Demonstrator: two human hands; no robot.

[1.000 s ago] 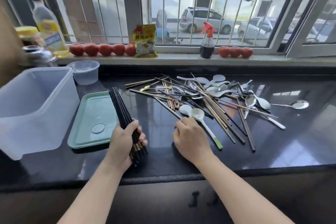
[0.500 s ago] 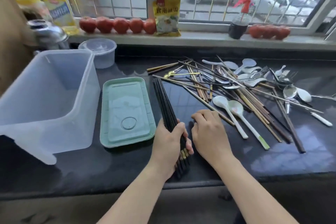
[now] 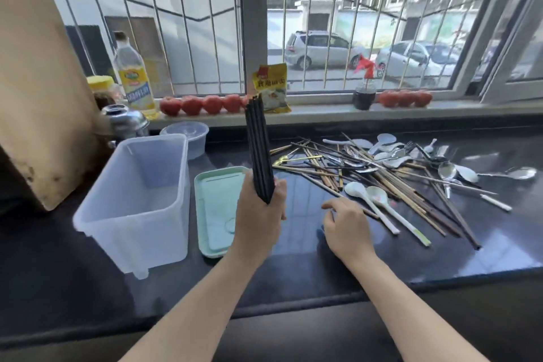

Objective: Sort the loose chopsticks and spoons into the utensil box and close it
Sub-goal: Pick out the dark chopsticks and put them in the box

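My left hand [image 3: 258, 214] grips a bundle of black chopsticks [image 3: 258, 144] upright, lifted off the dark counter, over the right edge of the green lid [image 3: 213, 209]. The clear plastic utensil box [image 3: 138, 200] stands open to the left of the lid, with nothing visible inside. My right hand [image 3: 348, 226] hovers low over the counter with loosely curled fingers and holds nothing, just left of two white ceramic spoons [image 3: 371, 203]. A pile of loose wooden chopsticks [image 3: 382, 179] and metal and white spoons [image 3: 446, 169] lies to the right.
A round clear container [image 3: 188, 135] sits behind the box. A wooden board [image 3: 38, 97] leans at far left beside a metal pot [image 3: 123, 122]. The windowsill holds an oil bottle [image 3: 133, 79], tomatoes [image 3: 202, 104], a yellow packet [image 3: 271, 88] and a spray bottle [image 3: 364, 91].
My left hand has lifted the black chopstick bundle from lying on the counter to standing upright. My right hand has let go of the bundle's end and moved slightly right.
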